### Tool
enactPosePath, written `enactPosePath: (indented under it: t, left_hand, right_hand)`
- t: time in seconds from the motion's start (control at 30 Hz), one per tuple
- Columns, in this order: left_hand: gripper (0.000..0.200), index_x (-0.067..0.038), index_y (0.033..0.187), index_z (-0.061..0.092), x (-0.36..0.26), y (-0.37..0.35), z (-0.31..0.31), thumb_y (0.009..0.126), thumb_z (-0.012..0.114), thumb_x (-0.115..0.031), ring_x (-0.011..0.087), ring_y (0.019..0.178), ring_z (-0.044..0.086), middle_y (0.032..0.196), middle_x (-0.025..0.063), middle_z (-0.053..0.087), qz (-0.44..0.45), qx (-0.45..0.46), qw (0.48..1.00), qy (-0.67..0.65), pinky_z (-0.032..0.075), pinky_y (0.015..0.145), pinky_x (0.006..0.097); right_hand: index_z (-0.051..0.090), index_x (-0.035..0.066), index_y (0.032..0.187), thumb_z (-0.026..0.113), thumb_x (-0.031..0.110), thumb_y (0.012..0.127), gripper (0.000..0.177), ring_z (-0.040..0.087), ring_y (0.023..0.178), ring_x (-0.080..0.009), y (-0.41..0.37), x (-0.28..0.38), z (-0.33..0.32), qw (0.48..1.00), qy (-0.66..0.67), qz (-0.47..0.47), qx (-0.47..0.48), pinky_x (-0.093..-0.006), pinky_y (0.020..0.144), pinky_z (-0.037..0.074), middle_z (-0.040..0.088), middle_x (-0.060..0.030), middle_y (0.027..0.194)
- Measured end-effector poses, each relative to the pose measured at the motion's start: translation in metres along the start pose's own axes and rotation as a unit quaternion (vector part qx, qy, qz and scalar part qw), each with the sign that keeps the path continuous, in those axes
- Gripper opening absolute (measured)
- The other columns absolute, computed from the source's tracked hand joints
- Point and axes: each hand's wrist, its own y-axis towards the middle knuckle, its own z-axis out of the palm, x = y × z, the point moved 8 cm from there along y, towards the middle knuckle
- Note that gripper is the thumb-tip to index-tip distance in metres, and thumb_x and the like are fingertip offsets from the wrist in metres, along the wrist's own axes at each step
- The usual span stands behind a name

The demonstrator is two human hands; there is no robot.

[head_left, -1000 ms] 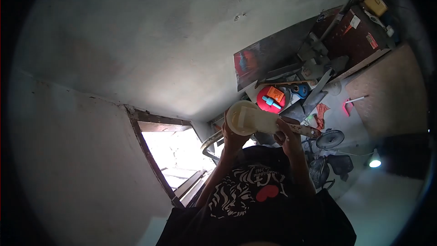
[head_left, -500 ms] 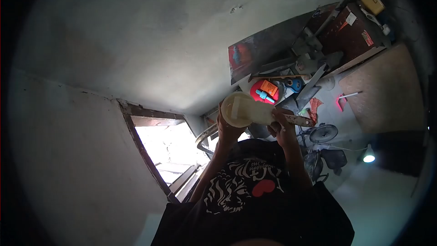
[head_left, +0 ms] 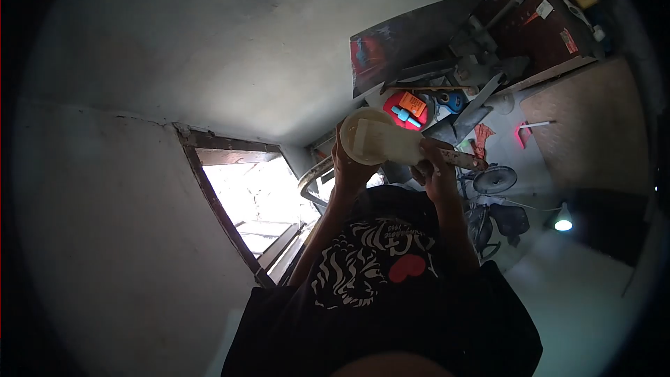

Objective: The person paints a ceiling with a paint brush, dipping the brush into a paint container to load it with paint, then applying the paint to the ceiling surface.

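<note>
A round, pale tub (head_left: 354,155) rests in my left hand (head_left: 351,176), whose fingers are wrapped around its side. My right hand (head_left: 438,169) grips the stained handle of a wide paintbrush (head_left: 401,146). Its broad, pale bristle end points left and overlaps the tub's opening. How deep the bristles reach inside is hard to make out, and so are the tub's contents.
A window (head_left: 258,199) lets in bright light at left. Beyond my hands are a red round item (head_left: 398,103) with a light-blue bottle (head_left: 405,117), and a standing fan (head_left: 495,179). A lit bulb (head_left: 563,222) hangs at right, near a brown board (head_left: 586,126).
The whole view has shifted, so the room, my hands, the tub and the brush all sit higher in the picture. Both hands keep their hold, with the brush still over the tub.
</note>
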Motion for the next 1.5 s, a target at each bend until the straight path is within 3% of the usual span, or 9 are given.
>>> enactPosePath:
  t: [0.37, 0.43, 0.57, 0.8, 1.03, 1.13, 1.23, 1.33, 1.5]
  left_hand:
    - [0.074, -0.002, 0.114, 0.044, 0.002, -0.009, 0.009, 0.054, 0.086, -0.012, 0.0249, 0.092, 0.065, 0.102, 0.0145, 0.062, -0.002, 0.015, 1.0, -0.011, 0.054, 0.077, 0.0351]
    - [0.074, -0.002, 0.114, 0.044, 0.0, -0.01, 0.011, 0.054, 0.086, -0.012, 0.025, 0.092, 0.064, 0.102, 0.0146, 0.062, -0.003, 0.027, 1.0, -0.005, 0.054, 0.076, 0.0353]
    - [0.074, -0.002, 0.114, 0.044, 0.0, -0.012, 0.014, 0.054, 0.086, -0.011, 0.0258, 0.091, 0.064, 0.102, 0.0144, 0.062, 0.002, 0.03, 1.0, -0.004, 0.053, 0.077, 0.0359]
    - [0.069, -0.002, 0.112, 0.047, 0.038, -0.022, 0.028, 0.054, 0.084, -0.011, 0.0275, 0.084, 0.063, 0.096, 0.0123, 0.06, -0.019, 0.052, 0.998, -0.014, 0.051, 0.074, 0.0361]
    - [0.071, -0.002, 0.111, 0.047, 0.035, -0.018, 0.03, 0.052, 0.084, -0.014, 0.0285, 0.086, 0.063, 0.098, 0.0131, 0.06, -0.017, 0.06, 0.998, -0.01, 0.051, 0.075, 0.037]
    - [0.073, -0.003, 0.112, 0.046, 0.047, -0.02, 0.034, 0.052, 0.084, -0.013, 0.0293, 0.085, 0.063, 0.098, 0.0132, 0.06, -0.02, 0.082, 0.996, 0.014, 0.051, 0.076, 0.0375]
    - [0.073, -0.003, 0.113, 0.044, 0.033, -0.017, 0.033, 0.052, 0.084, -0.012, 0.0298, 0.086, 0.063, 0.098, 0.0131, 0.06, -0.016, 0.086, 0.996, -0.013, 0.051, 0.076, 0.038]
    - [0.072, -0.003, 0.115, 0.047, 0.032, -0.015, 0.035, 0.055, 0.086, -0.014, 0.0202, 0.09, 0.062, 0.102, 0.0104, 0.06, 0.0, 0.089, 0.996, -0.012, 0.05, 0.079, 0.0328]
    - [0.075, -0.003, 0.114, 0.044, 0.024, -0.012, 0.035, 0.051, 0.085, -0.012, 0.0301, 0.09, 0.061, 0.101, 0.0142, 0.059, 0.016, 0.092, 0.996, -0.006, 0.05, 0.078, 0.0384]
  right_hand:
    - [0.059, 0.003, 0.085, 0.059, 0.021, 0.086, 0.018, 0.032, 0.038, -0.0077, -0.01, 0.0, -0.012, 0.999, -0.024, -0.034, -0.003, -0.023, 0.035, 0.022, 0.046, -0.0003, 0.057]
    - [0.056, 0.006, 0.071, 0.06, 0.019, 0.085, 0.02, 0.032, 0.038, -0.0061, -0.012, 0.0, -0.01, 0.999, 0.041, -0.013, -0.024, -0.0225, 0.036, 0.023, 0.038, 0.0021, 0.051]
    - [0.055, 0.006, 0.07, 0.059, 0.018, 0.086, 0.021, 0.032, 0.038, -0.0059, -0.018, 0.004, -0.017, 0.995, -0.009, -0.033, -0.092, -0.0221, 0.036, 0.022, 0.036, 0.0024, 0.05]
    - [0.055, 0.005, 0.069, 0.059, 0.018, 0.087, 0.022, 0.033, 0.037, -0.0057, -0.017, 0.002, -0.021, 0.994, 0.069, -0.039, -0.069, -0.0215, 0.035, 0.022, 0.037, 0.0026, 0.049]
    - [0.057, 0.005, 0.069, 0.059, 0.018, 0.088, 0.024, 0.035, 0.038, -0.0047, -0.016, 0.006, -0.016, 0.997, -0.025, -0.063, -0.027, -0.0208, 0.035, 0.025, 0.042, 0.0021, 0.051]
    - [0.057, 0.005, 0.069, 0.059, 0.018, 0.088, 0.023, 0.035, 0.039, -0.005, -0.017, 0.003, -0.014, 0.995, 0.085, -0.039, -0.026, -0.0206, 0.035, 0.025, 0.042, 0.002, 0.051]
    - [0.056, 0.005, 0.07, 0.059, 0.018, 0.088, 0.022, 0.035, 0.038, -0.0056, -0.02, 0.008, -0.012, 0.997, -0.027, -0.073, -0.019, -0.0209, 0.035, 0.025, 0.04, 0.0018, 0.051]
    - [0.056, 0.005, 0.071, 0.059, 0.018, 0.088, 0.021, 0.035, 0.038, -0.0059, -0.019, -0.002, -0.019, 0.994, 0.091, -0.04, -0.045, -0.0211, 0.035, 0.025, 0.04, 0.0013, 0.051]
    - [0.055, 0.005, 0.072, 0.058, 0.017, 0.088, 0.021, 0.034, 0.037, -0.006, -0.019, -0.004, -0.019, 0.996, 0.059, -0.057, -0.035, -0.0213, 0.034, 0.025, 0.041, 0.0009, 0.052]
